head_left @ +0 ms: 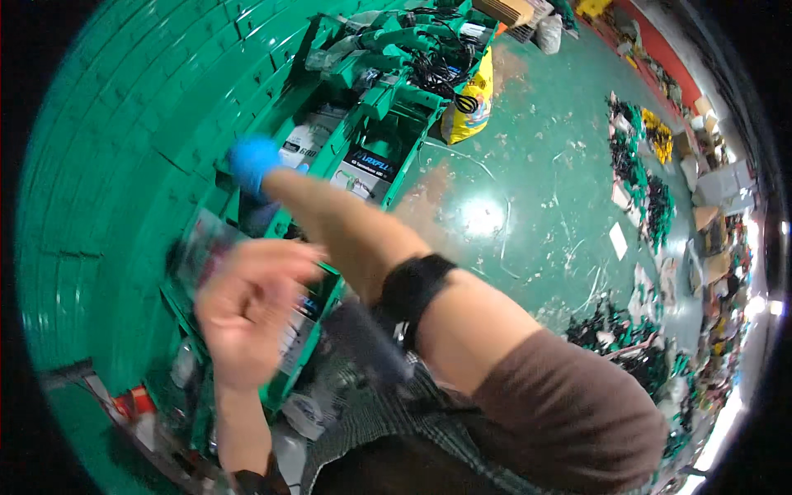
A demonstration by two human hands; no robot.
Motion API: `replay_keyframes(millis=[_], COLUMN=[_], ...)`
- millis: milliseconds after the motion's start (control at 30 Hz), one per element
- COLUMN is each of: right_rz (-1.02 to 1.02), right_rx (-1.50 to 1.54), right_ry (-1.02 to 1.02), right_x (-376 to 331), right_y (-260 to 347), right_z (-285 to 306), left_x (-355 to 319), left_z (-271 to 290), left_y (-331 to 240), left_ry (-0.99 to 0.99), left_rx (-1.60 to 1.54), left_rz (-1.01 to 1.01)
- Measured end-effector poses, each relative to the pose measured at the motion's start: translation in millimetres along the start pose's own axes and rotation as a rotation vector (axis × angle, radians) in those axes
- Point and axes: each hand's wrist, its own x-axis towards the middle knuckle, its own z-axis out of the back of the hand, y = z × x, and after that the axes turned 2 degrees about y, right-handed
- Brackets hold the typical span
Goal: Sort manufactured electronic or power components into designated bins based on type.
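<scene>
Your right hand (254,163), in a bright blue glove, sits in the upper left of the frame, reaching into a row of green plastic bins (388,157) that runs along a green-painted brick wall (124,124). The hand rests at the edge of a flat boxed pack with a dark and white printed label (365,169), which lies inside one bin at centre top. The glove is blurred and seen from behind, so you cannot tell how far the fingers are open or whether they grip anything.

Your left hand (243,318), bare, hovers at lower left with fingers loosely curled and half open. It is motion-blurred; it seems to hold nothing, though a clear crinkled plastic wrapper (202,243) shows just behind it.

The boxed pack looks stiff, flat-sided and fairly light, with a smooth, possibly slippery face. Judging by its shape, take it by its two long edges rather than the face.

Beyond the bins, a yellow plastic sack (472,107) leans at top centre. The green concrete floor (528,214) spreads right, scattered with piles of dark cable pieces (635,165).
</scene>
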Motion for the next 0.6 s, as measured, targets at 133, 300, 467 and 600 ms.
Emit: replay_keyframes(millis=[133, 300, 467, 600], right_rz=[-0.032, 0.133, 0.178, 0.213], right_rx=[-0.206, -0.585, -0.655, -0.677], right_ry=[-0.259, -0.277, -0.340, -0.367], right_x=[64, 51, 43, 39], right_y=[-136, -167, -181, -177], right_z=[34, 12, 9, 11], left_x=[-39, -38, -27, -30], left_z=[-11, -54, -58, -61], left_y=[46, 28, 25, 35], left_ry=[-0.258, 0.062, 0.015, -0.019], left_rx=[-0.225, -0.947, -1.025, -1.050], left_rz=[0.487, 0.661, 0.806, 0.770])
